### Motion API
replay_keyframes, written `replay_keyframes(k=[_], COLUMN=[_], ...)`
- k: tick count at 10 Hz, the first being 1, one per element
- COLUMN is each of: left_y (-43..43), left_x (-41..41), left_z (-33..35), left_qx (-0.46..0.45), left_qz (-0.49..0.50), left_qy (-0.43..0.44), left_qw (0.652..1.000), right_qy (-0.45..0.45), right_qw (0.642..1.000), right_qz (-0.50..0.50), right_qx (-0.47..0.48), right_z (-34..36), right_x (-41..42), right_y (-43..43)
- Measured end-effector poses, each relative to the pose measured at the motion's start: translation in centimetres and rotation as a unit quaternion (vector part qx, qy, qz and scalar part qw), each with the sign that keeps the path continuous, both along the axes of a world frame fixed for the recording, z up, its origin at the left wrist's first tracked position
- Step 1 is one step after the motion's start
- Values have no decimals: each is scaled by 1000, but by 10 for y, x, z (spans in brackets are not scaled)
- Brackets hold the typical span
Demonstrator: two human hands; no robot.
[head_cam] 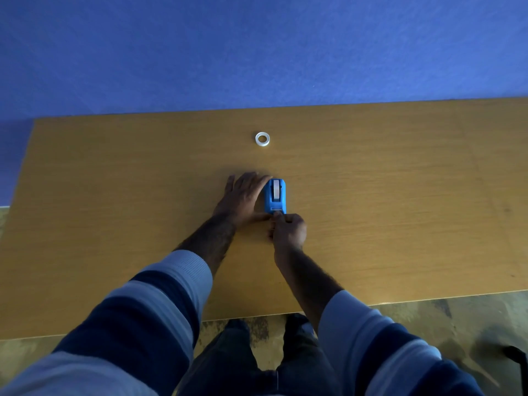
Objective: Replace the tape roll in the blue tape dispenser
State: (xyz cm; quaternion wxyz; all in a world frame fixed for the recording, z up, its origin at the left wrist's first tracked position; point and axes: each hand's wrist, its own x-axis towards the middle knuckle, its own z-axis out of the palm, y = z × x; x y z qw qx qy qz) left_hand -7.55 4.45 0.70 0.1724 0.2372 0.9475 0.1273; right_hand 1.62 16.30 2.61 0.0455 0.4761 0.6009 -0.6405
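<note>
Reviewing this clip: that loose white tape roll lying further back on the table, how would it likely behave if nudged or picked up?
The white tape roll lies flat on its side on the table, so a nudge would probably slide it rather than roll it. It looks small and thin-walled, so likely light. Set on edge, its ring shape would probably roll.

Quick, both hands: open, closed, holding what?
Left hand: open, flat against the side of the blue tape dispenser.
Right hand: closed, fingers pinching at the dispenser's near end.
</note>
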Motion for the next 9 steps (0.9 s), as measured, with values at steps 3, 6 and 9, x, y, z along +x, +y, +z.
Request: replay_keyframes(k=[3, 6, 9], left_y=[0, -2, -24], left_x=[0, 4, 12], left_z=[-2, 3, 14], left_qx=[-8, -57, -71], left_qz=[-5, -18, 17], left_qy=[2, 15, 62], left_qw=[1000, 998, 995], right_qy=[2, -29, 12], right_qw=[999, 954, 726], right_qz=[34, 206, 458], right_qx=[-11, 218, 513], right_z=[2, 9, -2], right_x=[3, 0, -9], right_y=[12, 47, 98])
